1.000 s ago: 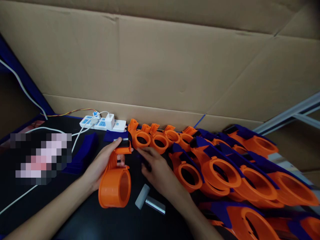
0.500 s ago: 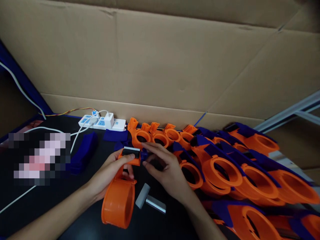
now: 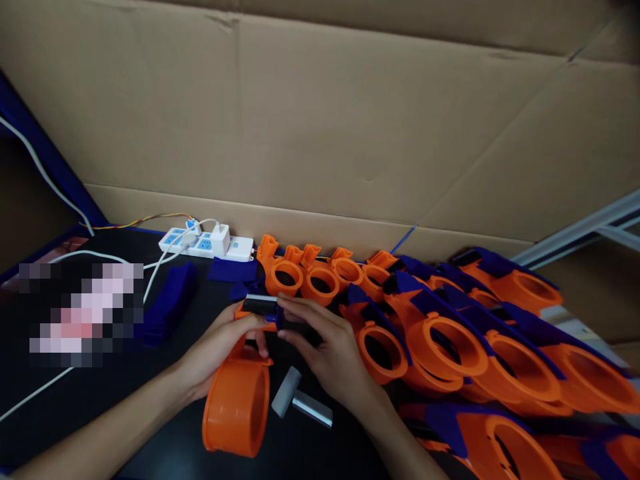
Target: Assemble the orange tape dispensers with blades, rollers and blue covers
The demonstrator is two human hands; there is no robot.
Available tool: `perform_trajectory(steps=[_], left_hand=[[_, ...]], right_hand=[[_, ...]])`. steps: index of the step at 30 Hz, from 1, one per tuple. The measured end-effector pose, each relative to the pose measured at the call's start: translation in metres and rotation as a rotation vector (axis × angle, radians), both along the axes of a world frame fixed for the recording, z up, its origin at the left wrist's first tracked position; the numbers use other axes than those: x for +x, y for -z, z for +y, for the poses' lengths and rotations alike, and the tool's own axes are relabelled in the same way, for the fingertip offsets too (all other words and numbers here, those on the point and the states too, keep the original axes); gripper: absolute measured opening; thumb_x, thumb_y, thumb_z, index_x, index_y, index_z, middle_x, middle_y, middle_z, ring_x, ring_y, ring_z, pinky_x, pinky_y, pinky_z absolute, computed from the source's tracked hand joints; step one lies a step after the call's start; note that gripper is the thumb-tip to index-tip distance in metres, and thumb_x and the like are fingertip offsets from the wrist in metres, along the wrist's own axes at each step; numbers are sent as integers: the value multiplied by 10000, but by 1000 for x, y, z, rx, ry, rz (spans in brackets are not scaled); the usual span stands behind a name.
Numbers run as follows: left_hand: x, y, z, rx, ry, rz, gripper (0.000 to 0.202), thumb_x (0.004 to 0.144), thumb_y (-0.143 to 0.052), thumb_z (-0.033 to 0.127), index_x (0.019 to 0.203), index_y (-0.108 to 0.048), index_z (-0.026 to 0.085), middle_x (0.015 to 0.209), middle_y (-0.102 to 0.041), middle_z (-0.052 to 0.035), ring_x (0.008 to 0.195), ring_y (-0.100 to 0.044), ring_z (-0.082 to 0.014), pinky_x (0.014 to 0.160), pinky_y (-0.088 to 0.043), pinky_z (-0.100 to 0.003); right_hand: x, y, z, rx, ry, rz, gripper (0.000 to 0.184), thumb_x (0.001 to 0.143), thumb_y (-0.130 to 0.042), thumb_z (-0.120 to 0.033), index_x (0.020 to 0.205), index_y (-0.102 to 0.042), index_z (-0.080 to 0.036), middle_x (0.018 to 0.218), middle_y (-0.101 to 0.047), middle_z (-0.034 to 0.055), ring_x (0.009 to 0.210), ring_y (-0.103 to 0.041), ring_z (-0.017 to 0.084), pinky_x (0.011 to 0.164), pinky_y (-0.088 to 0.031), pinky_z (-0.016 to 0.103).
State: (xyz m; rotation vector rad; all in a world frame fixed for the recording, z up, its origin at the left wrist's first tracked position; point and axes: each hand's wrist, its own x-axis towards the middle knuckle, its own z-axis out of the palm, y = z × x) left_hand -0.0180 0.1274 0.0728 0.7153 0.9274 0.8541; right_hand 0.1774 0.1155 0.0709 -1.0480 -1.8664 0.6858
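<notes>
My left hand (image 3: 225, 347) is wrapped round the neck of an orange tape dispenser (image 3: 235, 407), its wide ring hanging down toward me. At its upper end sit a black roller (image 3: 260, 305) and a white toothed cutting strip (image 3: 261, 297). Between the fingertips of my right hand (image 3: 325, 333) is a small dark blue plastic part (image 3: 274, 319), held against the right end of the dispenser's head. My right fingers partly hide this part. Just below the hands, two silvery metal pieces (image 3: 313, 408) lie touching or nearly touching on the black table (image 3: 165, 433).
Many orange tape dispensers (image 3: 445, 343), most with blue covers, crowd the right side. Bare orange ones (image 3: 320, 283) line the cardboard wall (image 3: 320, 133). A white power strip (image 3: 207, 244) with cables stands at the back left. Stacked blue pieces (image 3: 170, 303) lie left of my hands.
My right hand has moved slightly left, bringing the small blue part from beside the roller's end onto the dispenser's head. My left hand keeps its hold.
</notes>
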Motion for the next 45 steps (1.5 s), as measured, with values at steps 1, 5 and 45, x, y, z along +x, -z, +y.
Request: perform_trajectory(steps=[1, 5, 45], left_hand=[[1, -1, -1, 0, 1, 7, 165, 815, -710, 243, 925, -598, 193, 612, -612, 38, 558, -607, -119, 578, -531, -228], [2, 2, -4, 36, 18, 36, 180, 841, -701, 282, 948, -578, 204, 593, -583, 63, 525, -580, -100, 574, -518, -214], [-37, -28, 31, 260, -35, -612, 437, 995, -486, 416, 1340, -602, 174, 1283, -693, -140, 1283, -588, -316, 1075, -466, -460]], right_hand=[[0, 1, 0, 16, 1, -8, 439, 885, -695, -170, 1301, -652, -306, 1274, -687, 34, 1083, -696, 180, 970, -591, 355], [4, 4, 1, 74, -6, -19, 455, 871, -720, -173, 1301, -659, -307, 1266, -700, 31, 1144, -682, 198, 1037, -556, 371], [-32, -31, 25, -343, -135, 364, 199, 924, -654, -362, 1049, -741, -234, 1001, -765, 29, 856, -713, 147, 755, -586, 272]])
